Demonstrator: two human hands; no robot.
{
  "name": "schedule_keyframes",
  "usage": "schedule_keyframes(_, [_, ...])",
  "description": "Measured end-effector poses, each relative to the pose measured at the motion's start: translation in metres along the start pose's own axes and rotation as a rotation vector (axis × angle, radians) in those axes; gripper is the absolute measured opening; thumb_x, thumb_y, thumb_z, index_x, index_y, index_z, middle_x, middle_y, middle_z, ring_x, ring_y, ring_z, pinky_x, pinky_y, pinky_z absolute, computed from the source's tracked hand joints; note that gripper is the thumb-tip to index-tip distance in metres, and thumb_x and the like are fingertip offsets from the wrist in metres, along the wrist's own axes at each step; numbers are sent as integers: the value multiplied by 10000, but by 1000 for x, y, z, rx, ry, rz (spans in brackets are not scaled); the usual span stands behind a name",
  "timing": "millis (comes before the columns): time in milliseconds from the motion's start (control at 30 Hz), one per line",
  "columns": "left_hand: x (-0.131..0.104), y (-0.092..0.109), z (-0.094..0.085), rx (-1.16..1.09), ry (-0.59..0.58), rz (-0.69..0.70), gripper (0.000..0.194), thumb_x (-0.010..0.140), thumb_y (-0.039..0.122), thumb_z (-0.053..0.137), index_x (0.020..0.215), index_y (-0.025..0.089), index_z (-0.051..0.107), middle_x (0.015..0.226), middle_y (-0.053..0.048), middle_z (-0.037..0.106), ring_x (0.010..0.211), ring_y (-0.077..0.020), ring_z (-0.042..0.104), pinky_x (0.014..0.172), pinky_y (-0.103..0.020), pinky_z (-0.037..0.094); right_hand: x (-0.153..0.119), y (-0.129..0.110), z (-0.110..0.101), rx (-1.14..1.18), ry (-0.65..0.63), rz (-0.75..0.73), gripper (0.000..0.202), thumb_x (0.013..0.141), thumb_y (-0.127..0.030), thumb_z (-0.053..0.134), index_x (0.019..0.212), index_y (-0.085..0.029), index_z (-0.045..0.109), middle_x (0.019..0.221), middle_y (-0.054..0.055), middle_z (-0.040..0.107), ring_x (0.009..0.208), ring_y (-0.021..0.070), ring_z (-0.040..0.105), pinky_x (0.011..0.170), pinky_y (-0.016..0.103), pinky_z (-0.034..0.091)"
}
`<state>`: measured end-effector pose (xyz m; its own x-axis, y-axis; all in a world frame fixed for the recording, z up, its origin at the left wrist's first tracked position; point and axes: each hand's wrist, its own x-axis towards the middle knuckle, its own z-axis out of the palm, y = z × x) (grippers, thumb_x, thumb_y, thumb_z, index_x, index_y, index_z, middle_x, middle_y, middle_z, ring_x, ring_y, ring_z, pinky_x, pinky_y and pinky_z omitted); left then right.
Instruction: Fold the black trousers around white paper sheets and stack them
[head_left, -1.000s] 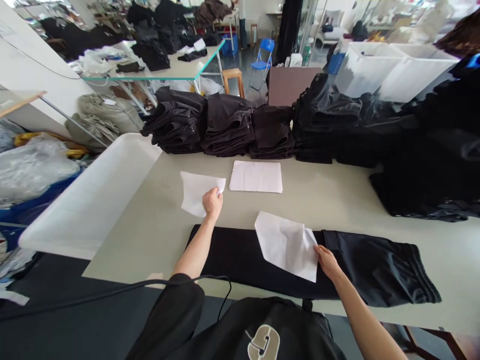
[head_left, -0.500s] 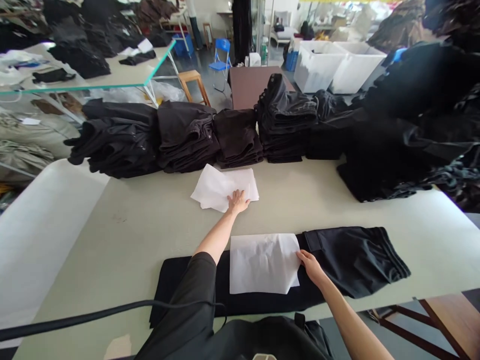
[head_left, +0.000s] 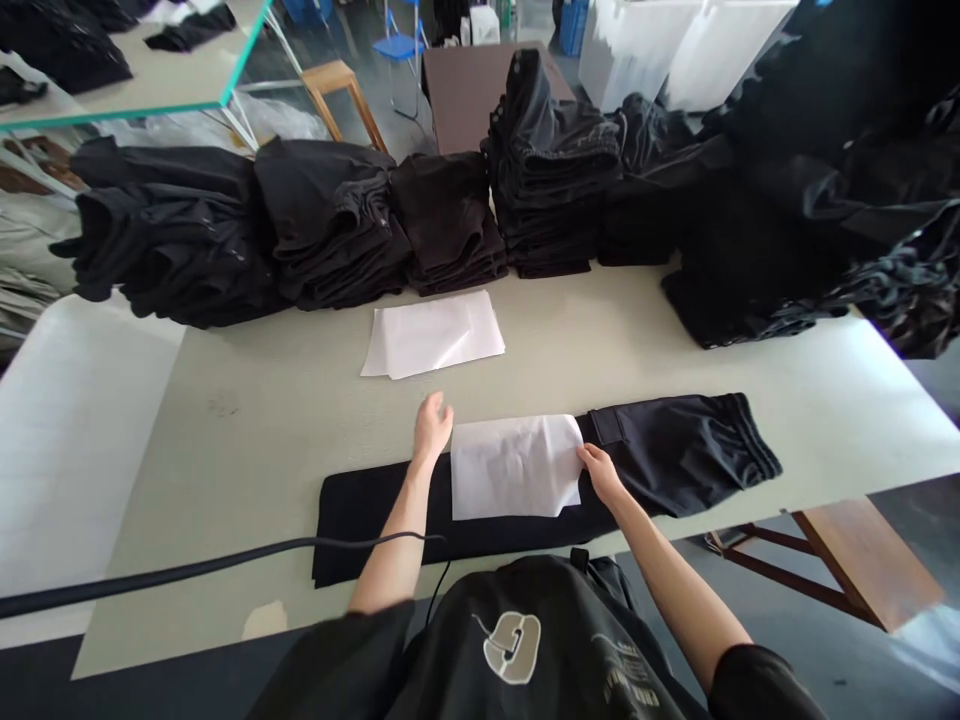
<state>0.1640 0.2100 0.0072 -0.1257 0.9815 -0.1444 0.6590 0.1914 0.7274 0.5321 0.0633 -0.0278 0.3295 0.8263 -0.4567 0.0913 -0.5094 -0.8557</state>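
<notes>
A pair of black trousers (head_left: 675,455) lies folded lengthwise across the near side of the table, its elastic waistband to the right. On its middle rests a creased white paper sheet (head_left: 514,470). My right hand (head_left: 600,472) pinches that sheet at its right edge. Just off the sheet's upper left corner, my left hand (head_left: 433,430) is raised with nothing in it, fingers loosely extended and slightly blurred. Farther back lies a small stack of white paper (head_left: 439,335), apart from both hands.
Folded black garments (head_left: 330,225) stand in piles along the table's far side, with a larger dark heap (head_left: 795,230) at the right. A black cable (head_left: 187,572) crosses the front left, over my left forearm. A wooden stool (head_left: 862,560) stands beyond the near right edge of the table (head_left: 247,450).
My left hand has left the paper stack and come back toward the trousers. The stack now lies flatter and neater. My right hand still pinches the sheet; the view has tilted down.
</notes>
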Motion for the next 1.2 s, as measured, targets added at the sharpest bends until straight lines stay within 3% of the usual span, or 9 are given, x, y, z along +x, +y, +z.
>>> schedule_keyframes(133, [-103,-46,-17,-168,-86,-414,323,943,359,607,1213,184,644,1189,-148,747,1115,-255,718,955,-376,557,-4,-3,7,-22,103,11,455,749,-662,591,695,-210,590,600,-39,480,615,146,395,571,276,303])
schedule_keyframes(233, [-139,-46,-6,-380,-196,-542,382,918,396,644,1223,166,629,1153,-148,756,997,-226,745,811,-313,577,-7,-11,14,-61,149,4,474,720,-667,562,712,-197,614,615,-22,517,626,155,416,572,279,316])
schedule_keyframes(367, [-143,-22,13,-406,-306,-524,298,857,399,702,1020,149,689,903,-93,764,754,-178,717,656,-254,531,-12,-22,14,-149,204,-75,500,727,-678,530,709,-187,624,621,10,560,648,178,454,582,289,340])
schedule_keyframes(467, [-145,-13,16,-400,-352,-473,256,818,407,726,801,157,672,714,-41,702,660,-155,675,610,-234,505,-15,-23,2,-205,222,-149,486,763,-662,509,694,-191,607,630,29,585,656,187,469,601,297,350])
schedule_keyframes(633, [-174,-28,6,-547,-396,-469,235,815,402,711,795,179,638,713,-14,686,645,-151,672,591,-242,534,-21,-10,-25,-333,191,-203,421,811,-556,479,772,-179,664,735,83,683,705,223,562,654,311,392])
schedule_keyframes(767, [-200,-41,3,-375,-445,-501,175,857,354,679,851,181,651,696,-9,676,621,-149,679,531,-211,494,-26,6,-29,-487,125,-182,359,863,-447,469,863,-188,719,813,100,725,774,242,628,701,309,416])
schedule_keyframes(967, [-218,-42,16,-45,-367,-448,128,896,260,612,786,202,641,723,-13,698,574,-128,628,536,-208,434,-25,19,-14,-684,118,-112,321,941,-404,488,914,-224,752,841,100,732,773,233,648,691,303,416])
schedule_keyframes(1133, [-227,-39,22,109,-245,-369,157,898,254,612,743,240,632,761,-42,720,782,-203,703,693,-268,448,-20,17,-8,-732,166,-63,293,936,-421,527,911,-229,747,799,101,703,751,253,637,711,351,450])
schedule_keyframes(1200, [-231,-38,22,132,-241,-380,150,914,267,598,774,248,645,800,-56,726,828,-227,712,728,-294,460,-23,12,-7,-721,248,-117,300,931,-415,523,1016,-223,737,873,113,715,807,264,644,750,372,475])
